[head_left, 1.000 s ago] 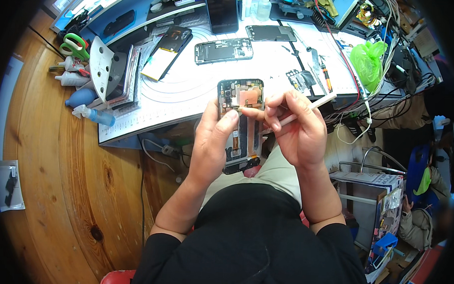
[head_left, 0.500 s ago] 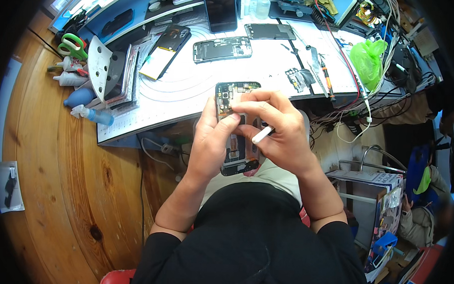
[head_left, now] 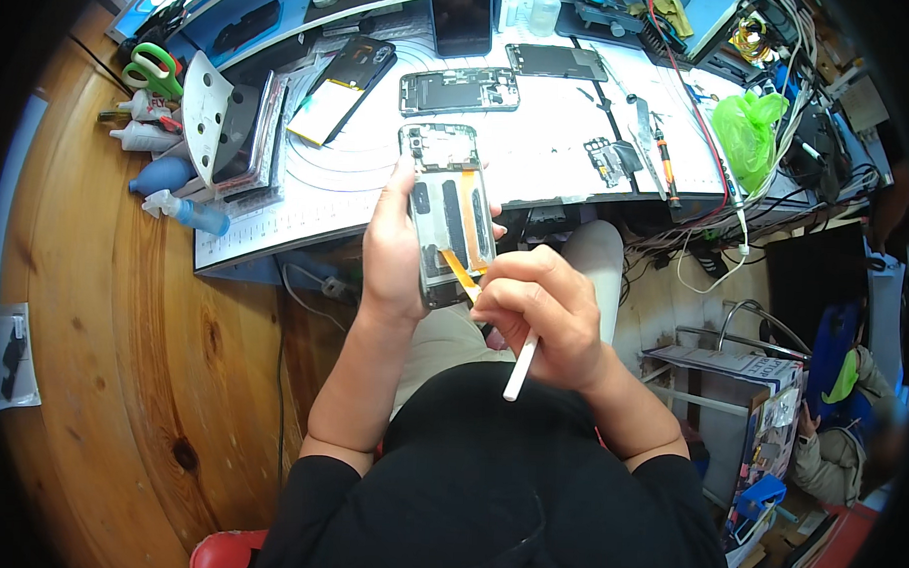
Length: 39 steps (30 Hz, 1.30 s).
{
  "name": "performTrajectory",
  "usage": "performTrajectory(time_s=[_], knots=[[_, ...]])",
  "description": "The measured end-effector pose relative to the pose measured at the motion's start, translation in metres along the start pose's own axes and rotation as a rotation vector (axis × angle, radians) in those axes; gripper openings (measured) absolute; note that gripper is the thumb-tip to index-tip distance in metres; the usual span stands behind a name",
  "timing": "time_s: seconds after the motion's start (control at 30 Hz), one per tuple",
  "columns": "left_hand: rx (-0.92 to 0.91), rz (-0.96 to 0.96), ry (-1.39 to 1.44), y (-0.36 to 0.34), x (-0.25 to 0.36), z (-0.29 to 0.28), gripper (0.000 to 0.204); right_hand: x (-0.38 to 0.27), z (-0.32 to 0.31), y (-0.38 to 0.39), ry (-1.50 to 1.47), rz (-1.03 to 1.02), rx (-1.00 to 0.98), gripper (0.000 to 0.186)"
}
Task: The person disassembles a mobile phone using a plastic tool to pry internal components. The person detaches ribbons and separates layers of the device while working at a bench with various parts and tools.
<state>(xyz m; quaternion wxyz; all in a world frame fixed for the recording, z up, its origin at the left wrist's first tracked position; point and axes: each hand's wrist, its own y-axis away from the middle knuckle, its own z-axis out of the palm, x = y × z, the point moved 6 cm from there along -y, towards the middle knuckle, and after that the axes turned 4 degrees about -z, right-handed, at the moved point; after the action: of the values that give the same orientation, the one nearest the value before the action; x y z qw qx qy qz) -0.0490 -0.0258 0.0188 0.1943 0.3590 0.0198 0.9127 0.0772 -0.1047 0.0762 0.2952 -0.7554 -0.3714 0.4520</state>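
Observation:
An opened smartphone housing (head_left: 441,183) is gripped along its left edge by my left hand (head_left: 390,257), with fingertips showing at its right side. Chips and a camera lie at its top end, and dark strips run along its middle. An orange flex cable (head_left: 460,271) slants across the lower part. At the cable's lower end, my right hand (head_left: 544,312) is closed, its thumb and finger pinched together. A white stick-like tool (head_left: 521,368) juts down from that same hand. Whether the pinch grips the cable is hard to tell.
On the white desk lie another opened phone (head_left: 459,92), a dark phone panel (head_left: 557,62), small parts (head_left: 609,161) and an orange-black screwdriver (head_left: 667,169). Green scissors (head_left: 154,70) and bottles stand at left. A green bag (head_left: 748,132) and cables crowd the right; another person sits at far right.
My right hand has moved down from the phone's upper part to its lower end. The left hand now holds the phone by its edge, and the orange cable has come into sight.

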Motion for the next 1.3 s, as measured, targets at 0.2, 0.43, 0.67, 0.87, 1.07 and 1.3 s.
performTrajectory(time_s=[0.2,0.43,0.67,0.87,1.07,1.3], knots=[[-0.019,0.047,-0.042,0.003,0.0,0.007,0.058,0.002,0.008,0.017,-0.141,0.056,-0.003,0.028],[0.002,0.085,-0.098,0.004,-0.004,0.005,0.064,-0.012,0.003,0.02,-0.081,-0.023,0.003,0.027],[-0.076,-0.015,-0.033,0.001,-0.016,0.012,0.054,0.021,-0.016,0.014,-0.137,0.154,0.117,0.024],[-0.089,-0.033,-0.013,0.002,-0.018,0.019,0.049,0.027,-0.009,0.004,-0.047,0.181,-0.117,0.081],[-0.092,-0.064,0.011,0.002,-0.02,0.021,0.047,0.039,0.0,0.014,-0.263,0.429,-0.027,0.034],[-0.021,0.041,-0.088,0.001,-0.017,0.019,0.053,0.025,-0.003,0.007,0.062,0.106,0.009,0.031]])
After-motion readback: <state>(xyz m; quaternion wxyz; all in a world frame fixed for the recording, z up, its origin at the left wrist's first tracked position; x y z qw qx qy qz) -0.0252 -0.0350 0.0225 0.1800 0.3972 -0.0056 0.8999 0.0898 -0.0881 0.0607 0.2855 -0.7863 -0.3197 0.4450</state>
